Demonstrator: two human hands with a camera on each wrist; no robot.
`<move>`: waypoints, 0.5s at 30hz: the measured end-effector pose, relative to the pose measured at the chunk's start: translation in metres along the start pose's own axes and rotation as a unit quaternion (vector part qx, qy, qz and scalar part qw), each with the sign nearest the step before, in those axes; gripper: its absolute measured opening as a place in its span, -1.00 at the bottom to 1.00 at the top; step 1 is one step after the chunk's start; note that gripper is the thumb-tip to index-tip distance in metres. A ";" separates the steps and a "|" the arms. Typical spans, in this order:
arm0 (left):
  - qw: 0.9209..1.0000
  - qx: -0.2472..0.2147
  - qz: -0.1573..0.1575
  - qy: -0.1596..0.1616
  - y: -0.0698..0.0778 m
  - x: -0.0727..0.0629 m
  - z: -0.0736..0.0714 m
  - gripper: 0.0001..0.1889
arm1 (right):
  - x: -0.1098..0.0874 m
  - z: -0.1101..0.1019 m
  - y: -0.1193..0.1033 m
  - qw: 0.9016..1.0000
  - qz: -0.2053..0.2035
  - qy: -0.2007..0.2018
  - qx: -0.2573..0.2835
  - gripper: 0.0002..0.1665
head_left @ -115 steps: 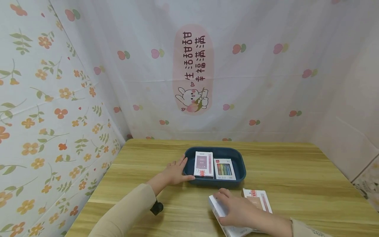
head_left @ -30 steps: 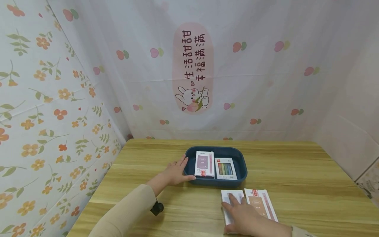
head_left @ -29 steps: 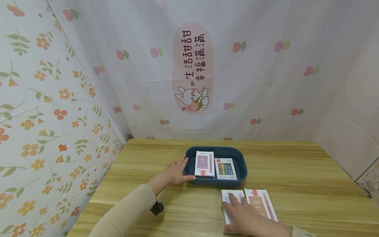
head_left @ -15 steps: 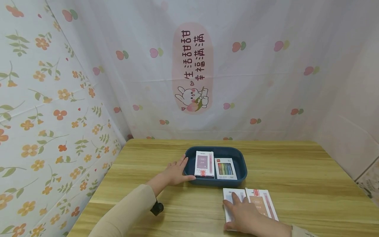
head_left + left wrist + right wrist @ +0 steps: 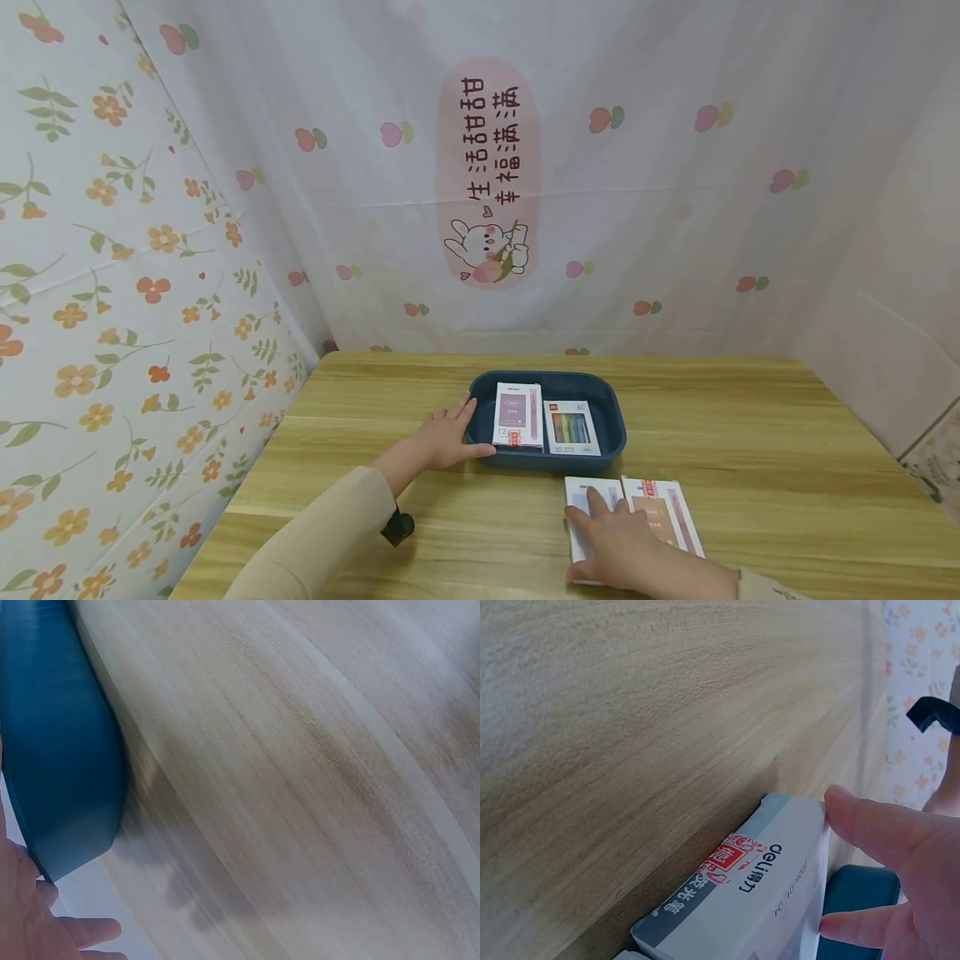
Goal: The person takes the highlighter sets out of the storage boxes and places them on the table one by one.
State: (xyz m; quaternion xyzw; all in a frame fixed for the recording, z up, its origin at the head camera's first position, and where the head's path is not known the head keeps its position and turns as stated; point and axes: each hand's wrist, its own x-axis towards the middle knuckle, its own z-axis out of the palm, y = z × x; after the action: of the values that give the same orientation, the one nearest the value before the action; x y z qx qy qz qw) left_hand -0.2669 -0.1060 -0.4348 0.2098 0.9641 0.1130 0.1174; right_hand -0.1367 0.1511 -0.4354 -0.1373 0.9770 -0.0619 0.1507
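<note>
Hands (image 5: pixel 441 437) (image 5: pixel 622 546) on tray (image 5: pixel 562 386), box (image 5: pixel 757 889); wood-grain table (image 5: pixel 750 442), printed cloth walls (image 5: pixel 660 200)

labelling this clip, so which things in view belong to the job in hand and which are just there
Seemingly in the job:
blue tray, left hand on it
purple-labelled box and rainbow-striped box, inside it
white box under right hand
orange-labelled box

Just there:
table
rabbit-print curtain
floral cloth

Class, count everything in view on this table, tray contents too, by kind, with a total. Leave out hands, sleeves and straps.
Tray: 1
Boxes: 4 (purple box, rainbow box, orange box, box under the right hand)
Total: 5
</note>
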 end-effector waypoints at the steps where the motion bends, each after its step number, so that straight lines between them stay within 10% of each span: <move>1: 1.000 0.000 0.000 0.000 0.000 0.000 0.000 0.03 | 0.000 0.000 0.000 1.000 -0.001 0.001 0.000 -0.06; 15: 1.000 -0.002 0.005 0.004 -0.001 0.002 0.002 0.03 | 0.002 0.000 0.002 1.000 -0.004 -0.001 0.012 -0.06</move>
State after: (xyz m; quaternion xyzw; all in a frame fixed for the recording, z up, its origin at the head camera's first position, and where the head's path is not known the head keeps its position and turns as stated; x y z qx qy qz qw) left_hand -0.2681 -0.1057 -0.4376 0.2136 0.9634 0.1160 0.1134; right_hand -0.1389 0.1527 -0.4358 -0.1398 0.9755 -0.0742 0.1528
